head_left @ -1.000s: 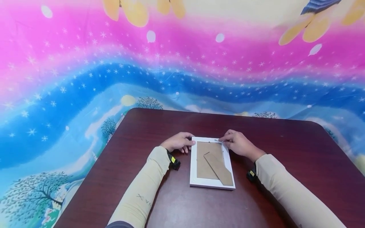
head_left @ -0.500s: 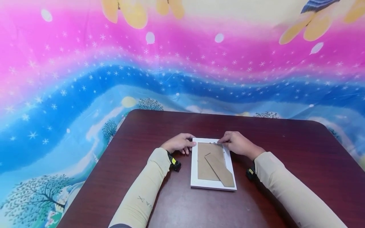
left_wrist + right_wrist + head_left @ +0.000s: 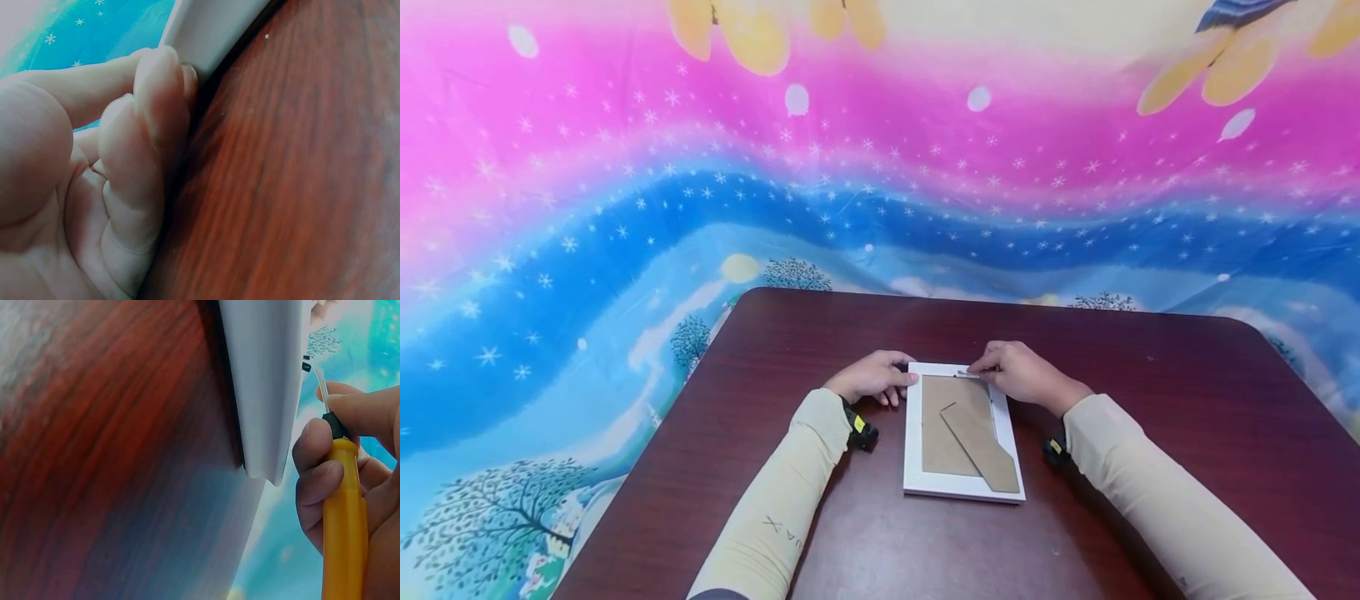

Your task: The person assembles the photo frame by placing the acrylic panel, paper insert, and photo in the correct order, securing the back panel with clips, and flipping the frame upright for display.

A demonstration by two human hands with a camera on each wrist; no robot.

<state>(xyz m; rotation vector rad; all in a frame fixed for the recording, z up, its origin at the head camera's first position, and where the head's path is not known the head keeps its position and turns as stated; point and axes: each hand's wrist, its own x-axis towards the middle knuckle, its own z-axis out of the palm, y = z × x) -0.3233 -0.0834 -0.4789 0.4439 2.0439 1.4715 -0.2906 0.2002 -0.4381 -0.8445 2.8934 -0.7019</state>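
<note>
A white picture frame (image 3: 913, 433) lies back side up, showing a brown backing board (image 3: 940, 454) with a slanting easel stand (image 3: 981, 450). My left hand (image 3: 872, 377) grips the frame's upper left corner, thumb on its back face; in the left wrist view the fingertips (image 3: 159, 81) meet the white edge. My right hand (image 3: 1026, 377) holds a screwdriver (image 3: 345, 512) with a yellow handle and black collar. Its thin metal shaft reaches over the frame's top border, near small dark tabs (image 3: 306, 364) on the back. Whether the tip touches a tab, I cannot tell.
The frame rests on a dark red-brown wooden table (image 3: 820, 333) with rounded far corners. Behind it hangs a colourful printed cloth (image 3: 880, 167). Both wrists carry black camera mounts (image 3: 862, 429), below cream sleeves (image 3: 767, 508).
My right hand has shifted slightly left with the screwdriver, whose tip sits nearer the middle of the top border. The left hand keeps its grip on the corner.
</note>
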